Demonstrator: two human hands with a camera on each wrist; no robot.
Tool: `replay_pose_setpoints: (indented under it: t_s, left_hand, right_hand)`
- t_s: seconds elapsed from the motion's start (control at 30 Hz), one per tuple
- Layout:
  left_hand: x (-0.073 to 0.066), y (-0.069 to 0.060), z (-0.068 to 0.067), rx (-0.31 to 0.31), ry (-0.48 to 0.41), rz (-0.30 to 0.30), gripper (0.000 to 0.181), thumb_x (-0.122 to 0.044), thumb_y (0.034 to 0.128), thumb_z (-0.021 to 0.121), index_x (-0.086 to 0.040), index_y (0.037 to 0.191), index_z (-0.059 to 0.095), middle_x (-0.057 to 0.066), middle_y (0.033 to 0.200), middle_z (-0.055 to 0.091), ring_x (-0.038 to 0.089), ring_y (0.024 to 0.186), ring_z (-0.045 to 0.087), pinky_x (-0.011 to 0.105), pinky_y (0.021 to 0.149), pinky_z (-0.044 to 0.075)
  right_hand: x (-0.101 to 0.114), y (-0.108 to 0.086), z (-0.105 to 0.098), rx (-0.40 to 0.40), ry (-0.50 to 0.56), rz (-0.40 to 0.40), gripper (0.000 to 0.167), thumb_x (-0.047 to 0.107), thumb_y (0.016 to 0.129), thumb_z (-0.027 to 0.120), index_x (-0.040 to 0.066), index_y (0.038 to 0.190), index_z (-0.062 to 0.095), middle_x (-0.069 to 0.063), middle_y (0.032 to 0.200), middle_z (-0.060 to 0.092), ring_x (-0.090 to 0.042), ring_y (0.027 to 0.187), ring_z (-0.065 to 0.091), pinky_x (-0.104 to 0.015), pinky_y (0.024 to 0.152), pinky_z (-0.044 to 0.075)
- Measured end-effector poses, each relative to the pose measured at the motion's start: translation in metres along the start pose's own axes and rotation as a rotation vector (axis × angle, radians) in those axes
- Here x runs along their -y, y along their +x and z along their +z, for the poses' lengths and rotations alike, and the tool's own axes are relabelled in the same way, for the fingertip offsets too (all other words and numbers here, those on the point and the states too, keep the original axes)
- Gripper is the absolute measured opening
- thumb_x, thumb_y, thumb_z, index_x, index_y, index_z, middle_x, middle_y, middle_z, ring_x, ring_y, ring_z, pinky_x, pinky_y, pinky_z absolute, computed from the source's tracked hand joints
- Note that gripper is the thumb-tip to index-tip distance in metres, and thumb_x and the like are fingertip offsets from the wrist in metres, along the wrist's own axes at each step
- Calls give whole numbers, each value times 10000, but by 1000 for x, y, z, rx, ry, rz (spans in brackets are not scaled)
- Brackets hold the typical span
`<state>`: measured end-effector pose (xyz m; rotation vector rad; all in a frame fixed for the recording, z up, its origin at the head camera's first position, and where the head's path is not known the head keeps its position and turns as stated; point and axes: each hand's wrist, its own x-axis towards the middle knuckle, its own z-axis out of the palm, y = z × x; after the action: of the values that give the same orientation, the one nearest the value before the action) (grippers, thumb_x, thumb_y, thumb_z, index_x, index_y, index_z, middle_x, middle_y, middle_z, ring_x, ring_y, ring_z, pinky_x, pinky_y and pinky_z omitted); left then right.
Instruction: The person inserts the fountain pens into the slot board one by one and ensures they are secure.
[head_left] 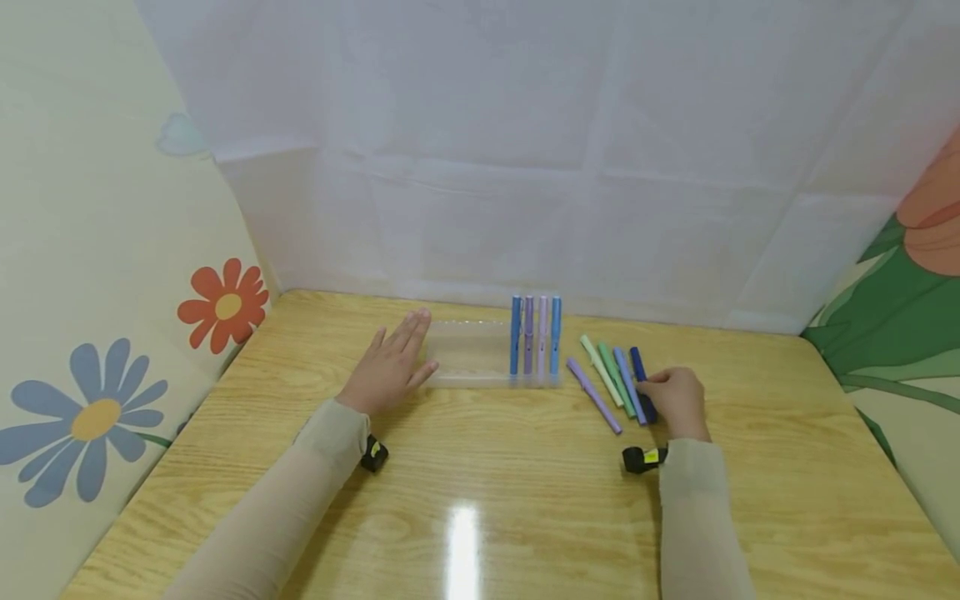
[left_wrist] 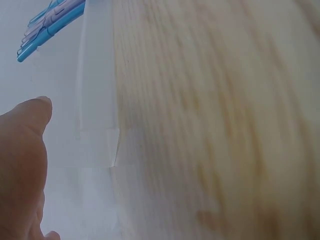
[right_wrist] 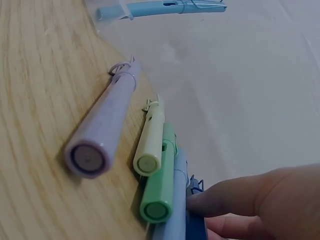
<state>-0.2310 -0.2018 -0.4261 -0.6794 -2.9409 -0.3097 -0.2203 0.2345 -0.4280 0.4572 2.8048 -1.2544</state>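
Note:
A clear plastic pen stand [head_left: 468, 381] stands at the back of the table, with several blue and purple pens [head_left: 542, 337] upright at its right end. My left hand [head_left: 390, 367], fingers extended, touches the stand's left end. On the right, my right hand [head_left: 677, 398] pinches a dark blue pen [head_left: 638, 363] lying on the table; in the right wrist view the thumb presses its side and the fingers are partly hidden. Beside it lie a periwinkle pen [head_left: 628, 383], a green pen [head_left: 615, 379], a pale green pen [head_left: 601, 371] and a lilac pen [head_left: 594, 396].
The wooden table [head_left: 525, 517] ends at a white cloth backdrop [head_left: 480, 167]. Flower-patterned panels flank it, one on the left [head_left: 97, 250] and one on the right [head_left: 915, 317]. A small black device [head_left: 374, 454] sits at the left wrist, another black device [head_left: 642, 459] at the right.

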Motion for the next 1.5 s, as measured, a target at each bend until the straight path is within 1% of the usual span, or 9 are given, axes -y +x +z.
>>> replay_pose_setpoints:
  t_s: [0.23,0.47,0.53,0.7,0.8,0.97,1.2,1.37,1.5]
  left_hand:
    - [0,1,0,16,-1,-12,787,-425,1082,447,-9,1619,48,169,1689,68,338,1555,82,636,1218,115]
    - [0,0,0,12,4,-7,788,-427,1082,446,-7,1619,50,174,1688,71,345,1552,88,639,1215,119]
    - [0,1,0,9,1,-6,788,-426,1081,448,-8,1619,53,172,1688,73,343,1553,88,638,1216,120]
    - [0,1,0,10,-4,-4,788,-421,1083,447,-5,1618,47,180,1687,69,352,1551,84,644,1214,110]
    - [-1,0,-1,16,-3,-7,787,-419,1084,444,-4,1618,40,180,1687,62,352,1552,78,644,1214,104]
    - [-3,0,-3,23,-2,-9,790,-414,1085,448,-2,1617,35,176,1688,55,349,1553,73,644,1215,101]
    - [-2,0,-2,21,-1,-7,793,-415,1085,450,-5,1618,30,177,1689,55,348,1554,73,647,1214,103]
    - [-2,-1,-1,21,2,-6,795,-416,1084,450,-6,1618,28,177,1689,55,345,1554,74,644,1215,103]
    - [-2,0,-1,18,0,-6,796,-410,1082,458,-4,1617,31,179,1688,59,349,1553,78,643,1215,101]
  right_hand:
    - [-1,1,-1,-14,87,7,316,144,923,715,-106,1117,707,-274,1118,692,-310,934,652,-309,700,541]
    - [8,1,-2,-19,146,22,355,172,959,687,-83,1205,678,-262,1201,668,-313,1025,633,-361,807,542]
    - [12,0,-2,-20,161,21,352,171,962,683,-79,1209,675,-250,1184,672,-300,1009,629,-343,792,538]
    - [22,-4,-2,-21,193,-10,337,152,962,677,-82,1205,672,-208,1093,689,-228,898,636,-238,685,519]
    - [29,-8,-1,-13,205,-34,329,139,970,668,-88,1207,668,-200,1073,690,-214,880,644,-212,671,516]
    - [39,-13,2,-3,207,-66,311,135,985,653,-80,1209,673,-203,1083,690,-230,894,652,-228,686,520]
    - [48,-18,9,-7,232,-83,305,157,989,661,-40,1220,682,-195,1120,691,-250,934,652,-308,763,541]
    - [52,-18,16,-4,306,-95,301,148,983,671,-39,1219,687,-197,1120,693,-233,919,660,-329,804,571]
    - [55,-19,20,-1,370,-104,299,145,972,690,-35,1210,695,-185,1110,699,-170,853,653,-302,789,586]
